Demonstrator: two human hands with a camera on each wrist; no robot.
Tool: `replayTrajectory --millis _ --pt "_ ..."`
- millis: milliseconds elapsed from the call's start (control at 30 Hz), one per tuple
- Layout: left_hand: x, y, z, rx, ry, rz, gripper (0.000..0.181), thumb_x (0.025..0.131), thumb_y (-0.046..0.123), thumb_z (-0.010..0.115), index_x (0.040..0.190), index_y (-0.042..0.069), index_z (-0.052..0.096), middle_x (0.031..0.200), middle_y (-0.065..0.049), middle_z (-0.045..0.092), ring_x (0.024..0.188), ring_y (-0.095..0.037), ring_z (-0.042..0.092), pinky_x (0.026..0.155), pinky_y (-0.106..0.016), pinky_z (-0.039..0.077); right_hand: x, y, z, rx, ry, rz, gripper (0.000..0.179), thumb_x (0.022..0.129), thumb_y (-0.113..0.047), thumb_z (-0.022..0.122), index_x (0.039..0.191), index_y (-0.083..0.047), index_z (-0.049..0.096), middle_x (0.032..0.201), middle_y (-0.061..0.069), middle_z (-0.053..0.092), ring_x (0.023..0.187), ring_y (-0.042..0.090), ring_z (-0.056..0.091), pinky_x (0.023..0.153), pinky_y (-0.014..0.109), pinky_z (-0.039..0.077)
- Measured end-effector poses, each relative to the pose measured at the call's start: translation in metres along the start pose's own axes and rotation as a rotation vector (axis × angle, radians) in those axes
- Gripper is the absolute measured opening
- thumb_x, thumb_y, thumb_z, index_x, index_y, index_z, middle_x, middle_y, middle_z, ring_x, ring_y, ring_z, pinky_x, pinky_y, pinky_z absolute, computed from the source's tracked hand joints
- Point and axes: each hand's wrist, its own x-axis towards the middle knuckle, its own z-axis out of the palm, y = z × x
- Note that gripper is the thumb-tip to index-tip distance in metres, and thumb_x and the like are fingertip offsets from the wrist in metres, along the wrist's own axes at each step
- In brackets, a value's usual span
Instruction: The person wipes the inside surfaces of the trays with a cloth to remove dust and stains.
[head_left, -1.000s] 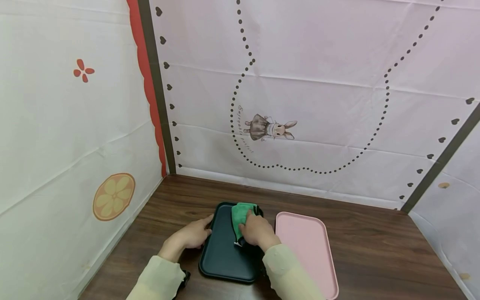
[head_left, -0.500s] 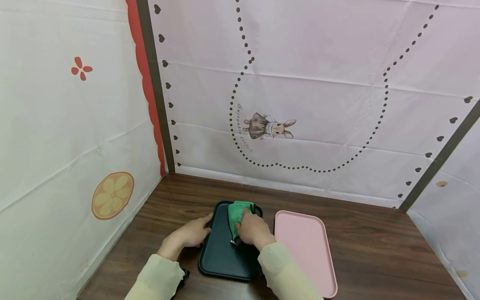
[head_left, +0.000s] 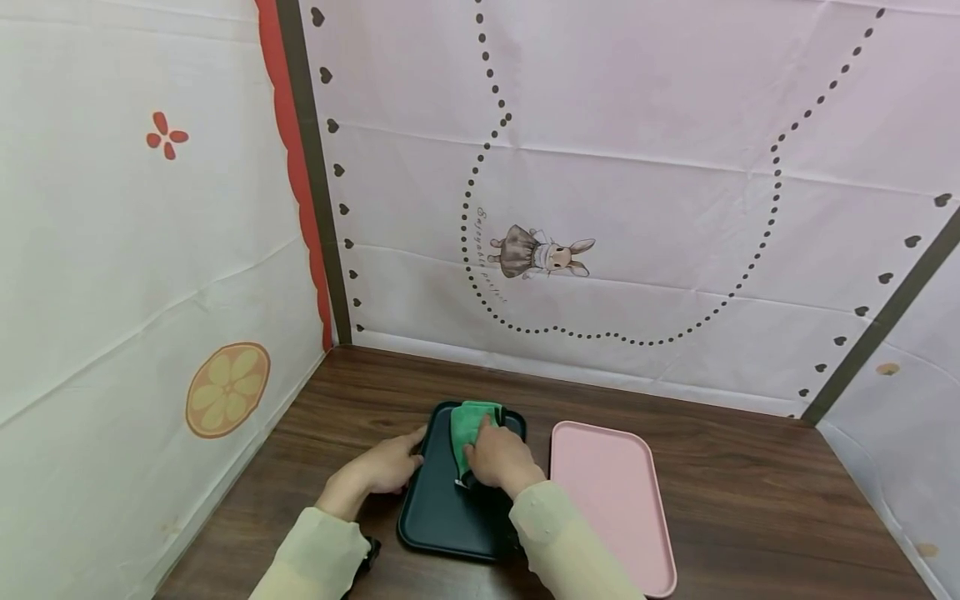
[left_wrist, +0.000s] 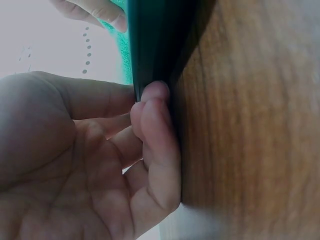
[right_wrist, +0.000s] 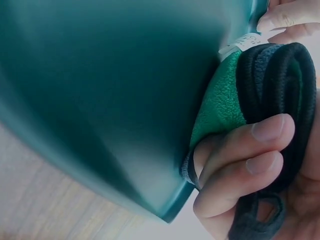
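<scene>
A dark teal tray lies on the wooden table. At its left rim, my left hand pinches the edge; in the left wrist view the thumb is on the rim and the curled fingers are low against its side, touching the tabletop. My right hand holds a folded green cloth with dark edging against the far part of the tray's surface. The right wrist view shows two fingers curled round the folds, with a white label and a dark loop sticking out.
A pink tray lies just right of the teal one, partly behind the right sleeve. Printed cloth walls enclose the brown tabletop at the back and on both sides.
My right hand has slid the green cloth leftward over the tray, a short way at a time. The left hand and both trays keep their places.
</scene>
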Motion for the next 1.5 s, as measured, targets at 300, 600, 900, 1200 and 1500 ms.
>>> replayTrajectory --millis 300,600,900,1200,1500 --pt "-0.001 0.0 -0.001 -0.001 -0.007 -0.002 0.058 0.109 0.013 0.049 0.164 0.012 0.031 0.071 -0.009 0.059 0.061 -0.021 0.056 0.058 -0.034 0.048 0.002 -0.008 0.0 -0.005 -0.032 -0.006 0.072 0.107 -0.038 0.054 0.162 0.0 0.028 0.068 0.009 0.06 0.052 0.018 0.057 0.052 0.033 0.046" --pt "-0.001 0.0 0.0 0.009 -0.001 -0.004 0.058 0.109 0.014 0.049 0.164 0.012 0.031 0.071 -0.009 0.059 0.059 -0.021 0.056 0.057 -0.034 0.048 0.004 -0.014 0.002 0.003 -0.032 -0.003 0.071 0.107 -0.038 0.055 0.162 0.0 0.03 0.078 0.013 0.066 0.055 0.018 0.059 0.054 0.034 0.048" --pt "0.0 -0.001 0.0 0.006 -0.001 -0.007 0.059 0.109 0.013 0.049 0.164 0.013 0.031 0.068 -0.008 0.058 0.057 -0.019 0.055 0.056 -0.033 0.047 0.006 -0.019 0.003 0.022 -0.037 -0.002 0.072 0.107 -0.038 0.055 0.162 0.0 0.029 0.073 0.009 0.061 0.057 0.02 0.059 0.055 0.035 0.048" --pt "-0.002 0.002 -0.001 0.009 -0.006 -0.002 0.058 0.108 0.013 0.05 0.164 0.011 0.032 0.063 -0.006 0.057 0.054 -0.018 0.053 0.054 -0.032 0.045 0.008 -0.022 0.005 0.02 -0.044 0.001 0.072 0.107 -0.039 0.055 0.163 -0.002 0.028 0.071 0.008 0.061 0.055 0.019 0.059 0.053 0.034 0.047" --pt "-0.002 0.001 -0.001 -0.004 -0.014 0.011 0.058 0.109 0.013 0.049 0.164 0.012 0.031 0.06 -0.007 0.059 0.052 -0.017 0.051 0.052 -0.031 0.042 0.007 -0.024 0.004 0.007 -0.072 0.006 0.074 0.106 -0.039 0.057 0.164 -0.005 0.026 0.061 0.006 0.06 0.047 0.016 0.054 0.047 0.032 0.043"
